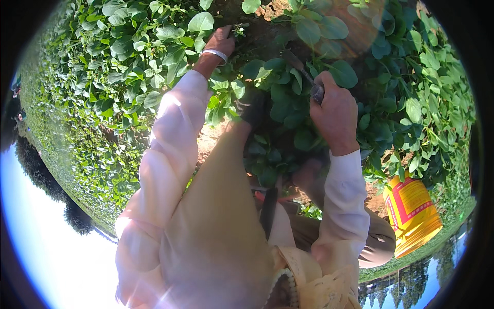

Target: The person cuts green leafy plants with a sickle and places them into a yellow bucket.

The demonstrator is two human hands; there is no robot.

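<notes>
My right hand (335,110) is clamping around the handle of a hand tool (300,68), fingers closed on it, and the tool's dark head is pointing away from me and leftward, among the leaves. My left hand (221,42) is curling beside a small pale sprig (239,30); I cannot tell whether its fingers are pinching the sprig or only touching it. A white band (215,54) is circling my left wrist, and white sleeves (175,121) are covering my forearms. Broad-leaved green plants (123,44) are crowding around both hands. Between my arms, my tan trouser leg (218,221) is stretching toward a dark shoe (251,107) that is resting among leaves. Well off to the right, a yellow bucket (411,213) with red markings is sitting beside the plants.
</notes>
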